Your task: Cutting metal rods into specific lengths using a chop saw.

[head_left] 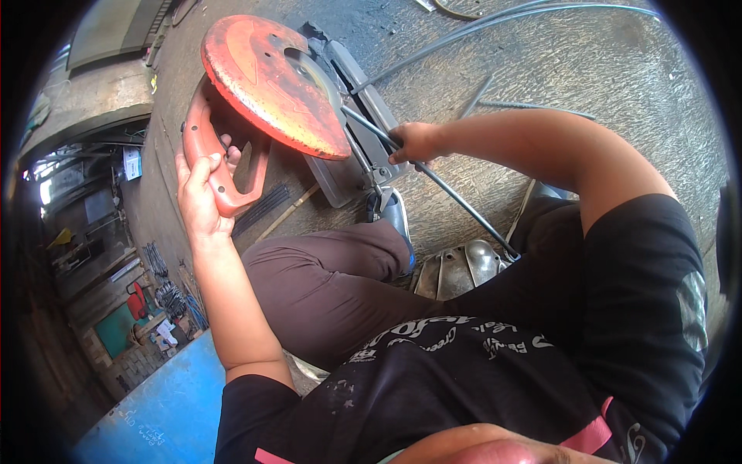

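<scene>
A cut-off saw with a worn red blade guard point(263, 81) stands on the floor in front of me. My left hand point(202, 189) is closed around its red D-shaped handle point(199, 131), at the left of the guard. My right hand point(416, 142) grips a thin metal rod point(466, 205). One end of the rod reaches in beside the cutting disc, above the grey saw base point(336, 184); its other end slants back toward my legs. The guard covers most of the disc, so I cannot tell whether the disc touches the rod.
Long rods point(502, 17) run across the floor at the far right, with shorter rod pieces nearer. Dark bars and a bamboo stick point(287, 210) lie left of the saw base. A blue panel point(158, 406) stands at lower left. A ribbed metal piece point(456, 271) sits between my legs.
</scene>
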`<state>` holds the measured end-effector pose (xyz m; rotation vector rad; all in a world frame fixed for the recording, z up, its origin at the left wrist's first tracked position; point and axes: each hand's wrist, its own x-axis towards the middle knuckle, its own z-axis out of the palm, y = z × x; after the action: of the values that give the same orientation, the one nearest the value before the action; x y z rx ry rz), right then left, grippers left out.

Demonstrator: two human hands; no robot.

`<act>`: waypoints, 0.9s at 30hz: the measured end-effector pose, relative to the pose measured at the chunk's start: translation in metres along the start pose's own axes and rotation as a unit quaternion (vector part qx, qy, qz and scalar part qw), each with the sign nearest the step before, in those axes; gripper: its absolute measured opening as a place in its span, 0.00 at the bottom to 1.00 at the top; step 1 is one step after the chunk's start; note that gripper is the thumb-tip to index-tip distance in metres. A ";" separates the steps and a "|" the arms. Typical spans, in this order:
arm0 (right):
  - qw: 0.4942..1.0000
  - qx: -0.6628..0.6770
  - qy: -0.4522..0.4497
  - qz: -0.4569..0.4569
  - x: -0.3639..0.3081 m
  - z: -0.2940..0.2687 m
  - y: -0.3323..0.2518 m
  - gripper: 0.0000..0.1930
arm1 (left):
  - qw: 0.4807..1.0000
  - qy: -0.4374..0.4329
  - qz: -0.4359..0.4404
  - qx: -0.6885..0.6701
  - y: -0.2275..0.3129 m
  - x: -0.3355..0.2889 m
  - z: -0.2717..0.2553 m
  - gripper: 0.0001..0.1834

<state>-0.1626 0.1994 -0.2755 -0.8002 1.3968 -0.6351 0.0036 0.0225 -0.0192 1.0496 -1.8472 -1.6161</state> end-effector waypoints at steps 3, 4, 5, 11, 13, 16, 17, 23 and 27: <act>1.000 -0.013 0.018 -0.017 -0.002 0.002 -0.002 0.23 | 1.000 -0.002 -0.001 -0.007 0.001 0.000 0.000 0.30; 0.999 -0.026 0.023 -0.027 -0.003 0.002 -0.002 0.22 | 1.000 0.002 -0.002 -0.006 0.001 0.000 0.001 0.30; 0.999 -0.038 0.028 -0.027 -0.004 0.002 -0.003 0.21 | 1.000 -0.002 -0.002 -0.008 0.001 0.000 0.001 0.30; 0.990 -0.108 0.072 -0.059 0.003 0.009 0.001 0.22 | 1.000 -0.003 0.004 -0.009 0.000 0.000 0.001 0.30; 0.987 -0.111 0.088 -0.073 0.005 0.013 0.004 0.22 | 1.000 -0.001 0.003 -0.008 0.001 0.000 0.001 0.30; 0.980 -0.135 0.116 -0.094 0.007 0.017 0.005 0.21 | 1.000 0.001 -0.014 -0.001 0.001 0.000 0.001 0.30; 0.978 -0.140 0.122 -0.094 0.006 0.018 0.005 0.20 | 1.000 -0.003 -0.010 -0.004 0.001 0.000 0.000 0.30; 0.964 -0.186 0.162 -0.099 0.002 0.019 0.003 0.16 | 1.000 -0.007 0.005 0.004 -0.001 0.001 0.000 0.30; 0.961 -0.202 0.166 -0.093 0.003 0.021 0.005 0.15 | 1.000 -0.001 0.001 0.016 -0.001 0.001 0.000 0.30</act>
<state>-0.1422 0.2029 -0.2816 -1.2005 1.8064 -0.6588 0.0036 0.0218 -0.0204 1.0595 -1.8808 -1.5902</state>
